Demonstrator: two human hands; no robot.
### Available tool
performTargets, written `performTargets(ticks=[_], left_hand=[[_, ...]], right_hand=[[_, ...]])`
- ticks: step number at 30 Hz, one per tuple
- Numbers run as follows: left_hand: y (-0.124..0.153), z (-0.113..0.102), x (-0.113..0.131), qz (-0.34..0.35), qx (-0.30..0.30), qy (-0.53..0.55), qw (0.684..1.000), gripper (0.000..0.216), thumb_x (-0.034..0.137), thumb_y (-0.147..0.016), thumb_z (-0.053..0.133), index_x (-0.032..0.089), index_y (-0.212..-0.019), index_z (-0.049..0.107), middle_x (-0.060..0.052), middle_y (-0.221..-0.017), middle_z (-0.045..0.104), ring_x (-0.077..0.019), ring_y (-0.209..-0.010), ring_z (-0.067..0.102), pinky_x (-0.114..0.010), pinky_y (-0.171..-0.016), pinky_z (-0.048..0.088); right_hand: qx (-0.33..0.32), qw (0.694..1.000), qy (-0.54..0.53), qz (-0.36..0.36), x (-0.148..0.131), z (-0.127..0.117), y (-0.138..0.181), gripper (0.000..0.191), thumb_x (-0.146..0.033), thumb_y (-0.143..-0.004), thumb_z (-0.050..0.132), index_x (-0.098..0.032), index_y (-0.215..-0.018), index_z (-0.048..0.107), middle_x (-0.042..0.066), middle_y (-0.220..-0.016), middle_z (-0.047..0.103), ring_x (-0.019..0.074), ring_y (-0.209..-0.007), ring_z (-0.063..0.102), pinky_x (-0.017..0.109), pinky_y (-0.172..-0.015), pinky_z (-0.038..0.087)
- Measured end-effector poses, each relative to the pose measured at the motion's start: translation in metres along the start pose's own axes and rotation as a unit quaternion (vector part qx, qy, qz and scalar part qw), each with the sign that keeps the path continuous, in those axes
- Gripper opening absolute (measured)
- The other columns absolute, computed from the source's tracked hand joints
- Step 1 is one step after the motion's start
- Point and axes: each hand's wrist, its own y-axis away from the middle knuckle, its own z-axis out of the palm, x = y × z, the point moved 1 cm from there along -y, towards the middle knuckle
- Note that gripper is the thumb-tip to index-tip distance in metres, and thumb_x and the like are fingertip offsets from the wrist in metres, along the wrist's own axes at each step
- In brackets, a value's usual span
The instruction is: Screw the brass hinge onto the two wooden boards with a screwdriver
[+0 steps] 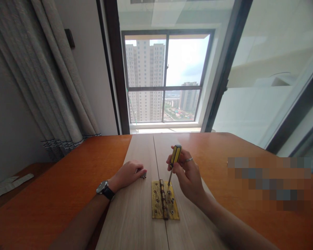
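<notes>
A yellow-and-black screwdriver [175, 154] is gripped in my right hand [189, 173], its shaft slanting down. The tip meets the upper right hole area of a worn brass hinge [157, 205]. This hinge lies spread flat across the seam between two pale wooden boards [135, 208]. Several screws stand in its right leaf; the left leaf shows holes. My left hand [130, 172] rests on the left board with its fingers curled around a few small screws [144, 175], whose ends poke out near the fingertips.
Both boards lie on an orange-brown wooden table [67, 194]. Beyond its far edge is a framed window [167, 76]. A grey curtain [54, 69] hangs at the left, with a pale strip [13, 184] low beside the table. A patch at the right is blurred out.
</notes>
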Motion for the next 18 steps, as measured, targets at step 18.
performTargets(ticks=[18], left_hand=[[-0.0026,0.0025,-0.0029,0.012,0.002,0.0,1.0,0.035,0.033,-0.098,0.051,0.019,-0.066,0.052,-0.001,-0.071,0.06,-0.0172,-0.07,0.056,-0.026,-0.066,0.039]], right_hand=[[-0.075,0.992,-0.102,0.0,-0.0016,0.0041,0.0047,0.051,-0.022,-0.104,0.036,-0.04,-0.151,0.027,-0.002,-0.088,0.056,0.0132,-0.066,0.061,0.033,-0.065,0.054]])
